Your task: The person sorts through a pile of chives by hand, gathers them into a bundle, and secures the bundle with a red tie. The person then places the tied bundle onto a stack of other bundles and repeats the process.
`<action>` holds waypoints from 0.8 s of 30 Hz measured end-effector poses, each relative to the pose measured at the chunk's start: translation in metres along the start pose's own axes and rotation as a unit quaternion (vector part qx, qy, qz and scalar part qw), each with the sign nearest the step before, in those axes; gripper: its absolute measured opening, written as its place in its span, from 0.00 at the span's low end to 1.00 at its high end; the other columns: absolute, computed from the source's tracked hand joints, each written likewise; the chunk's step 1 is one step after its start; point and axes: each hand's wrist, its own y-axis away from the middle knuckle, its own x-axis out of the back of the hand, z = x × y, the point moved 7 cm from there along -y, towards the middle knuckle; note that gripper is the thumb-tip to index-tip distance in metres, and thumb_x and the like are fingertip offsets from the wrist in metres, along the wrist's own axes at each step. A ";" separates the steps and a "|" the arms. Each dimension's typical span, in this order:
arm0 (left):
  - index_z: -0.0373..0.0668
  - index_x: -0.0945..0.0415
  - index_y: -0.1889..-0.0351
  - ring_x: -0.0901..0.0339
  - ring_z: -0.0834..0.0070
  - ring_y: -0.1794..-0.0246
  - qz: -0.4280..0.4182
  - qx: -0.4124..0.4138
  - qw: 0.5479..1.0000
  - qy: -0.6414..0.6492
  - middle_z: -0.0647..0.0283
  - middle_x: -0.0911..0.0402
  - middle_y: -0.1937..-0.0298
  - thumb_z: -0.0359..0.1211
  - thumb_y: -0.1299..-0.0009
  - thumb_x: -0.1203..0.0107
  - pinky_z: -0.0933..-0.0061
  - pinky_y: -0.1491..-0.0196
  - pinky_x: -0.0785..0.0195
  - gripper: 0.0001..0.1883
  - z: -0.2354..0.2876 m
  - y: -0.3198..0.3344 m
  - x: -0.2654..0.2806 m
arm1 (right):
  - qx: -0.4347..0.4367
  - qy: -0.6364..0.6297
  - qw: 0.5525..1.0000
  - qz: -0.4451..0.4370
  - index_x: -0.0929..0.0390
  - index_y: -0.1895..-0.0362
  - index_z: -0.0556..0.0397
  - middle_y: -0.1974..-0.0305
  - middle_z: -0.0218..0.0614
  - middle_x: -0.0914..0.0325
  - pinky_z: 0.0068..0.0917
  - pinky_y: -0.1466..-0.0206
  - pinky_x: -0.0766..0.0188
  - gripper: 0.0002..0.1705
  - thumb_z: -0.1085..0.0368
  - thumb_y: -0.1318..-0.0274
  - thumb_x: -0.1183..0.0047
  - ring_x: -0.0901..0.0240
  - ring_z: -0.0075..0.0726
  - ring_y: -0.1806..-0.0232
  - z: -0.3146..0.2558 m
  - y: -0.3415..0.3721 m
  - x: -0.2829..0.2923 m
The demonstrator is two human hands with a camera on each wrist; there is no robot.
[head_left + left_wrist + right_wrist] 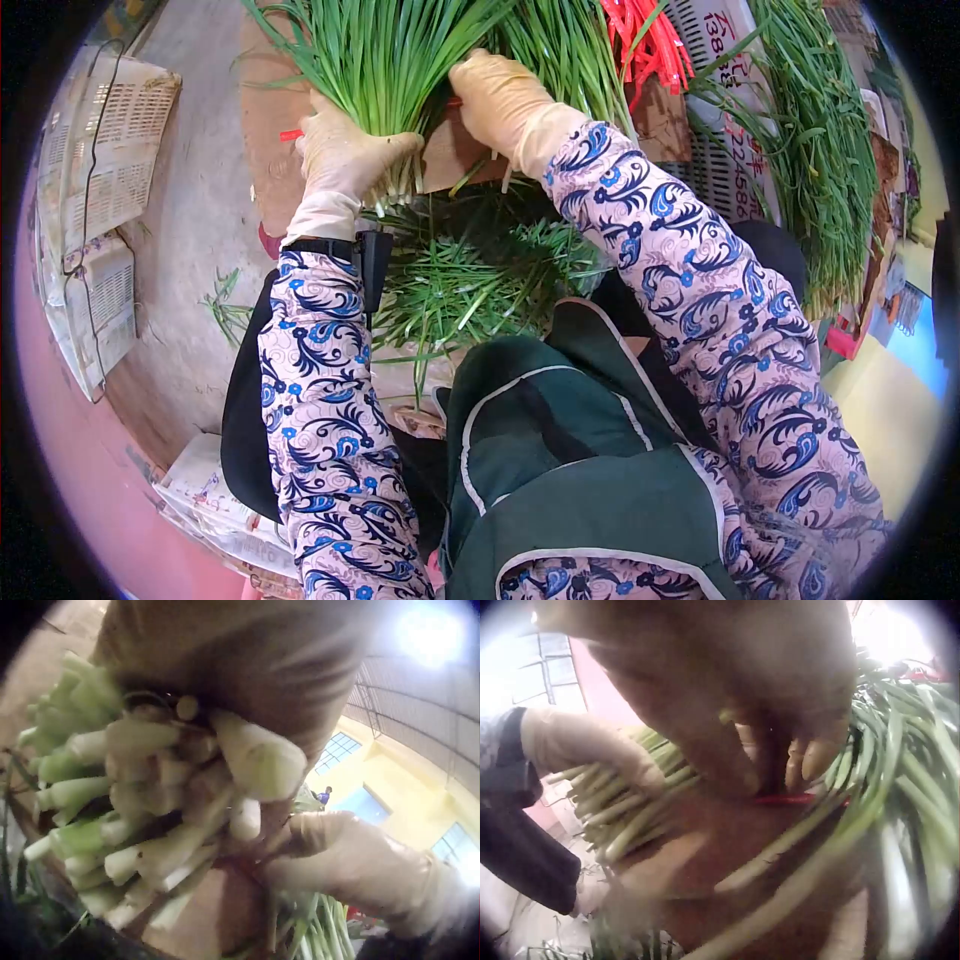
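Note:
My gloved left hand (pixel 345 150) grips a thick bunch of garlic chives (pixel 385 60) near its pale root ends, thumb across the front. Those root ends (pixel 165 795) fill much of the left wrist view. Just right of the bunch, my gloved right hand (pixel 505 100) has its fingers curled down at the cardboard (pixel 280 180). Its fingertips pinch the red tie strip (pixel 787 799), seen under them in the right wrist view. The strip's other end (pixel 291 135) pokes out left of the left hand, so its middle is hidden beneath the bunch.
Another pile of chives (pixel 570 60) lies behind the right hand, with red strips (pixel 650 45) beside it. A white crate (pixel 715 120) and heaped greens (pixel 820 150) stand at right. Loose trimmings (pixel 470 280) cover the floor before me. White crates (pixel 110 150) stand at left.

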 end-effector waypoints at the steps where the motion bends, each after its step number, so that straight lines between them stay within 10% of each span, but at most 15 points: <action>1: 0.32 0.52 0.33 0.31 0.45 0.41 0.001 -0.003 1.000 0.006 0.38 0.31 0.44 0.56 0.63 0.24 0.55 0.39 0.34 0.66 -0.002 0.000 0.001 | -0.017 0.018 0.999 0.026 0.20 0.62 0.59 0.60 0.53 0.22 0.44 0.51 0.25 0.12 0.68 0.53 0.45 0.23 0.58 0.55 0.005 0.000 0.000; 9: 0.32 0.52 0.32 0.32 0.46 0.40 -0.006 0.008 1.000 0.000 0.39 0.32 0.43 0.57 0.63 0.25 0.54 0.39 0.34 0.67 -0.003 0.000 0.000 | -0.044 0.047 0.978 -0.197 0.19 0.61 0.51 0.63 0.45 0.18 0.41 0.55 0.23 0.12 0.63 0.51 0.44 0.21 0.53 0.56 0.009 -0.004 -0.011; 24: 0.32 0.51 0.31 0.33 0.48 0.38 -0.008 0.004 1.000 -0.005 0.41 0.33 0.42 0.58 0.63 0.25 0.55 0.39 0.34 0.67 -0.003 0.000 -0.001 | 0.019 0.060 0.975 -0.215 0.20 0.59 0.52 0.64 0.49 0.19 0.42 0.53 0.26 0.17 0.59 0.56 0.43 0.21 0.52 0.57 0.011 0.002 -0.008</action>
